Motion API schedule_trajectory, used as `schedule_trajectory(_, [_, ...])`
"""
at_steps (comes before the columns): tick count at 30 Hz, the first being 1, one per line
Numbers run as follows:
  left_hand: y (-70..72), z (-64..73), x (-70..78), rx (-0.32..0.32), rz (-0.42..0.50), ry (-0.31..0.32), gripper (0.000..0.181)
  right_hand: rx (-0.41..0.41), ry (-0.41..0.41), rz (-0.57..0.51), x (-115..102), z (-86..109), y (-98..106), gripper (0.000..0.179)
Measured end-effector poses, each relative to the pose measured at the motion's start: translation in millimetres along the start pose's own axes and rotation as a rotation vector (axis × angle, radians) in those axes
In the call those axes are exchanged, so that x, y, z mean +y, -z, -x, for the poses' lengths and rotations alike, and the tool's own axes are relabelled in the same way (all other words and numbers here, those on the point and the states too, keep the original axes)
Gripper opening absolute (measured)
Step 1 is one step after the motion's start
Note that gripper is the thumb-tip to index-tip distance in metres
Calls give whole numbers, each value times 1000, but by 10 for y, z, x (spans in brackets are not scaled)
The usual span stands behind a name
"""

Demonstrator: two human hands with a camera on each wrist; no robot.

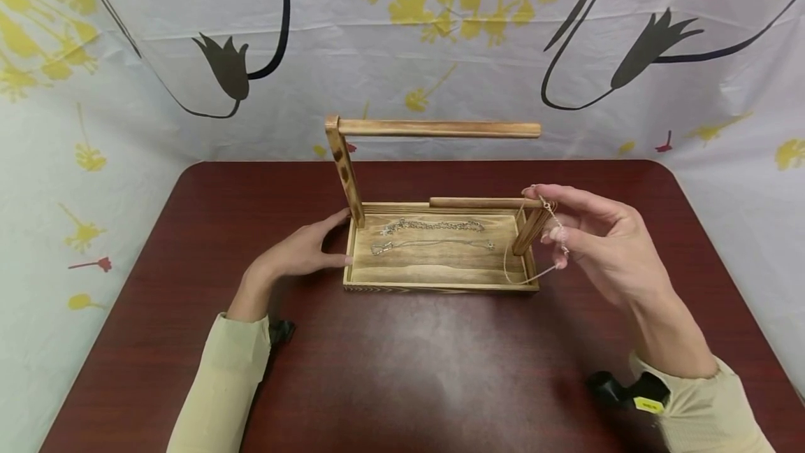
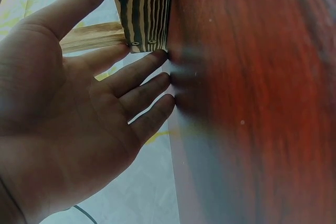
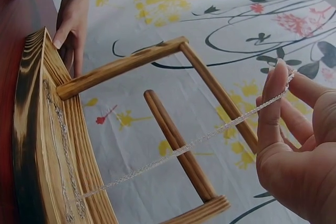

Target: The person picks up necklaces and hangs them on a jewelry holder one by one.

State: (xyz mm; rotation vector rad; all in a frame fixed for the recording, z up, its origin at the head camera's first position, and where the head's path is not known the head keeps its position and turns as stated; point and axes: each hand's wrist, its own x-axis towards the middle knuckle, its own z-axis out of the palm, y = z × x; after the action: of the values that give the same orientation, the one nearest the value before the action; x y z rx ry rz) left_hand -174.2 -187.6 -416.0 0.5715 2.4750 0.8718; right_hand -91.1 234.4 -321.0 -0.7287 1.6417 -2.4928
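A wooden jewelry stand (image 1: 440,289) has a shallow tray base and two bars at different heights. My right hand (image 1: 619,247) pinches a thin chain necklace (image 3: 142,171) beside the right end of the lower bar (image 1: 472,203). From these fingers the chain slopes down to the tray in the right wrist view. My left hand (image 1: 295,250) touches the tray's left end, thumb at the front and fingers toward the back, all fairly straight in the left wrist view. Inside the tray lie a thicker silver chain (image 1: 434,226) and a thinner one (image 1: 434,242).
The upper bar (image 1: 440,129) juts right from a tall post (image 1: 344,170) at the tray's left. A short post (image 1: 530,233) carries the lower bar. Underneath is a dark red table (image 1: 402,362), with a patterned cloth (image 1: 402,54) hanging behind it.
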Motion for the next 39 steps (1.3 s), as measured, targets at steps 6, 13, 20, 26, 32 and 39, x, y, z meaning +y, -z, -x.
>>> schedule_trajectory(6, [2, 6, 9, -1, 5, 1, 95, 23, 21, -42, -20, 29, 88, 49])
schedule_trajectory(13, [0, 3, 19, -12, 18, 10, 94, 102, 64, -89, -69, 77, 207, 45])
schedule_trajectory(20, [4, 1, 13, -12, 23, 13, 94, 116, 94, -101, -107, 92, 289, 42])
schedule_trajectory(26, [1, 1, 5, -11, 23, 14, 95, 125, 99, -107, -118, 64, 353, 40])
schedule_trajectory(32, [0, 1, 5, -9, 18, 21, 95, 136, 104, -137, -134, 3, 426, 40])
schedule_trajectory(39, [1, -2, -2, -3, 9, 11, 95, 192, 96, -154, -172, -78, 474, 39])
